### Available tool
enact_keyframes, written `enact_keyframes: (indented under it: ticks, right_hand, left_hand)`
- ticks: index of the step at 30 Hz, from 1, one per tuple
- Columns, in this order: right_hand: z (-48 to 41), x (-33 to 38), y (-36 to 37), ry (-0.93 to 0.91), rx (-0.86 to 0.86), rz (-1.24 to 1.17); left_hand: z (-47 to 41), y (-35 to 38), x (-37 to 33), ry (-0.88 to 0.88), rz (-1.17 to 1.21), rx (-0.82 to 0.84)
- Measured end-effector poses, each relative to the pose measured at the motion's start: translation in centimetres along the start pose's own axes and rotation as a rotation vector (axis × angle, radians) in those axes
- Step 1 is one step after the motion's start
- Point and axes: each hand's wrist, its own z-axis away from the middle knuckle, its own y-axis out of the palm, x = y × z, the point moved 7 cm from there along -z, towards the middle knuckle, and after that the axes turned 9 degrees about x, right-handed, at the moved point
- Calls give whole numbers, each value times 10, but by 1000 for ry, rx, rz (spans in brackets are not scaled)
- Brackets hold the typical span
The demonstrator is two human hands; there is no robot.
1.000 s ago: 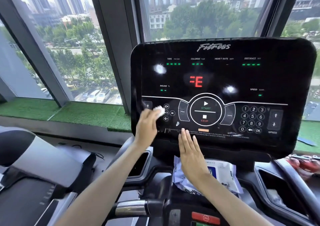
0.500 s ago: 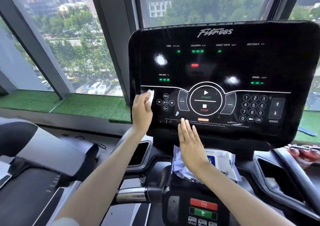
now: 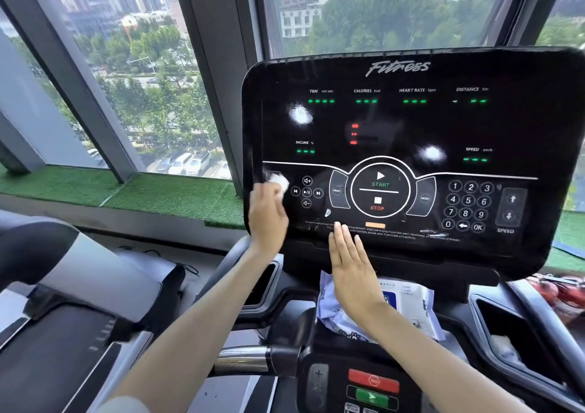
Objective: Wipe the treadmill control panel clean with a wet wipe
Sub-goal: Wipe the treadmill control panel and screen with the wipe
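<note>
- The windows point(image 3: 126, 80) fill the background, looking out over trees, parked cars and tower blocks.
- The treadmill control panel point(image 3: 493, 121) stands in front of them, a wide glossy black slab marked "Fitness", with green readouts for time, calories, heart rate, distance, incline and speed, and 2 white glare spots on its surface.
- A neighbouring treadmill point(image 3: 63, 286) in grey and black sits at the lower left.
- A strip of artificial grass point(image 3: 158, 194) lines the window sill behind it.
- The pack of wet wipes point(image 3: 414, 305) lies on the ledge just below the panel, partly hidden by the right wrist.
- The START/STOP ring point(image 3: 380, 191) marks the panel's lower middle, with the number keypad point(image 3: 468, 205) to its right and the media buttons point(image 3: 306, 192) to its left.
- The right hand point(image 3: 351, 267) is released and flat, fingers straight and together, its fingertips on the printed warning text below STOP.
- The left hand point(image 3: 267, 219) is grasping the wet wipe and holds it against the panel's lower left corner.
- A red button point(image 3: 373, 380) sits above a green button point(image 3: 372, 397) on the lower console.
- The wet wipe point(image 3: 280, 181), a small bunched white wad, shows above the left fingers, touching the panel just left of the media buttons and near its left edge.
</note>
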Motion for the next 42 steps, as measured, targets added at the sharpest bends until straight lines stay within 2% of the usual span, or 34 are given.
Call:
enact_keyframes:
  ticks: [2,3,4,5,8,9,10,11,13,14,15,16,19,20,21,22,25,26,27,30,31,32,35,36,38,40,41,42]
  right_hand:
    - [2,1,2,-20,27,25]
    - [2,1,2,-23,39,23]
    - [2,0,2,-16,29,24]
    - [2,0,2,-13,24,40]
    - [0,0,5,-4,27,63]
    - [0,0,5,1,26,55]
    - [0,0,5,2,30,48]
    - [0,0,4,-5,34,50]
    - [1,1,4,-30,55,60]
    - [1,1,3,-33,59,62]
    - [0,-1,2,-26,49,64]
    - [-1,-2,3,-17,47,68]
    - [-1,-3,5,-5,52,49]
    - [-2,-2,5,-5,54,35]
    - [-2,-2,4,-7,52,30]
    - [-2,-1,2,-10,48,38]
    - [-1,-1,0,-9,61,52]
    - [-1,-2,0,-3,56,50]
    - [-2,-2,1,3,56,53]
    - [-2,-1,0,20,43,37]
    - [-1,0,1,16,41,31]
    - [-1,0,1,7,39,40]
    - [-1,-1,2,-14,40,36]
    - [-1,-1,4,-20,50,42]
    - [-2,-2,8,-21,69,68]
    - [-1,-1,9,-27,80,70]
    - [-1,-1,6,-29,85,69]
    - [0,0,4,-38,88,70]
  left_hand:
    - [25,24,-16,246,-104,234]
    - [27,27,-16,310,-118,298]
    - [18,22,-13,312,-105,295]
    - [4,12,-9,265,-83,231]
    - [-33,-21,16,-134,56,-52]
    - [-33,-22,15,-221,46,-84]
    - [-29,-17,5,-207,-26,-55]
    - [-22,-4,-13,-87,-113,43]
    - [4,27,-43,297,-223,322]
    - [10,34,-44,416,-245,411]
    - [3,31,-41,426,-240,412]
    - [-13,22,-33,344,-201,329]
    - [-43,-12,-10,-86,57,-59]
    - [-41,-14,-12,-144,110,-120]
    - [-38,-9,-20,-120,105,-100]
    - [-32,2,-35,-1,39,-10]
    - [-8,31,-62,490,-194,369]
    - [-15,28,-59,532,-223,387]
    - [-29,21,-54,482,-202,334]
    - [-53,-8,-37,113,-39,27]
    - [-47,-5,-41,110,-36,21]
    - [-38,5,-51,200,-84,81]
    - [4,41,-73,674,-262,387]
    - [2,39,-73,719,-268,423]
    - [-27,24,-68,571,-197,331]
    - [-53,4,-55,274,-69,116]
    - [-54,0,-51,187,-37,62]
    - [-50,3,-54,190,-53,76]
